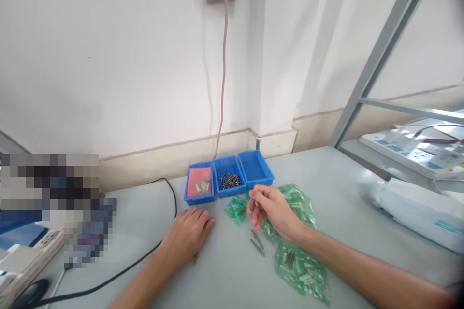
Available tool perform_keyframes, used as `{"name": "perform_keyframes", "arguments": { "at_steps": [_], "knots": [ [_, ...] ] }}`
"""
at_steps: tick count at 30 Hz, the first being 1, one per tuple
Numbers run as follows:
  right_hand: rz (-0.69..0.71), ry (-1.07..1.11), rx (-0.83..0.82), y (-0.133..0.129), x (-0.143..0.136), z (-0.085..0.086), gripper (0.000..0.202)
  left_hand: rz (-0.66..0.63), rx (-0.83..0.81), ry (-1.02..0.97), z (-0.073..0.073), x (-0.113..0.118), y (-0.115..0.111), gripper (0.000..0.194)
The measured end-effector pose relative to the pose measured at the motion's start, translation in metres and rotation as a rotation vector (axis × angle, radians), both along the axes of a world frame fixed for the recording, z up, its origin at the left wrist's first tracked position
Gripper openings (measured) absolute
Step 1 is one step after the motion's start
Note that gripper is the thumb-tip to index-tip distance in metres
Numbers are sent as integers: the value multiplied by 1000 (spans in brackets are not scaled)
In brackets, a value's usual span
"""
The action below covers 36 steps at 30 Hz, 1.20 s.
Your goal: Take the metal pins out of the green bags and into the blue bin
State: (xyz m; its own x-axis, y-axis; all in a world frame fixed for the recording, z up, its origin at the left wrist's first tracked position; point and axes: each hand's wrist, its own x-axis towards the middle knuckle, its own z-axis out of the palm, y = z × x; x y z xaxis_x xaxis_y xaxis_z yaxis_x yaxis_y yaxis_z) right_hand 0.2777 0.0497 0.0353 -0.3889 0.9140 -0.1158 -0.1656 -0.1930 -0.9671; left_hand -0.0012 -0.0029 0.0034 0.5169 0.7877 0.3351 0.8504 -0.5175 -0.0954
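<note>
My left hand (188,231) rests palm down on the grey table, its fingers lying on the surface. A slim metal bit (195,259) lies on the table beside its wrist. My right hand (273,210) is raised over the green plastic bags, thumb and forefinger pinching a small metal bit (253,202). Below this hand, two more metal bits (257,247) lie side by side. The large green bag (304,270) has several small packets in it and is partly hidden by my right forearm. A smaller green packet (236,210) lies left of my right hand.
Three blue trays stand by the wall: the left tray (199,200) with a pink sheet and small bag, the middle tray (232,192) with many bits, the right tray (253,166) bare. A black cable (145,257) crosses the left; a white-blue pack (416,212) lies right.
</note>
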Motion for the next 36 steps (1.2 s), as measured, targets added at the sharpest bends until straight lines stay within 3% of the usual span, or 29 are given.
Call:
{"name": "perform_keyframes", "arguments": {
  "at_steps": [5, 10, 15, 20, 25, 31, 36],
  "knots": [
    [-82, -7, 5, 1, 1, 6, 43, 86, -51, -150, 4, 6, 1, 35],
    [-99, -32, 15, 2, 4, 5, 37, 72, -500, -436, 29, -4, -2, 29],
    [-113, -66, 36, 3, 6, 5, 36, 109, -682, -453, 46, -11, -4, 34],
    [-112, -102, 69, 2, 6, 10, 39, 179, -685, -265, 50, -10, -11, 33],
    [-40, -138, 83, 2, 8, 15, 40, 166, -700, -245, 50, -9, -15, 32],
    [-48, -161, 128, 2, 8, 16, 48, 89, -726, -349, 53, -2, -19, 30],
    [-63, -91, 141, 4, 8, 16, 48, -81, -863, -545, 56, 8, -21, 22]
  ]
}}
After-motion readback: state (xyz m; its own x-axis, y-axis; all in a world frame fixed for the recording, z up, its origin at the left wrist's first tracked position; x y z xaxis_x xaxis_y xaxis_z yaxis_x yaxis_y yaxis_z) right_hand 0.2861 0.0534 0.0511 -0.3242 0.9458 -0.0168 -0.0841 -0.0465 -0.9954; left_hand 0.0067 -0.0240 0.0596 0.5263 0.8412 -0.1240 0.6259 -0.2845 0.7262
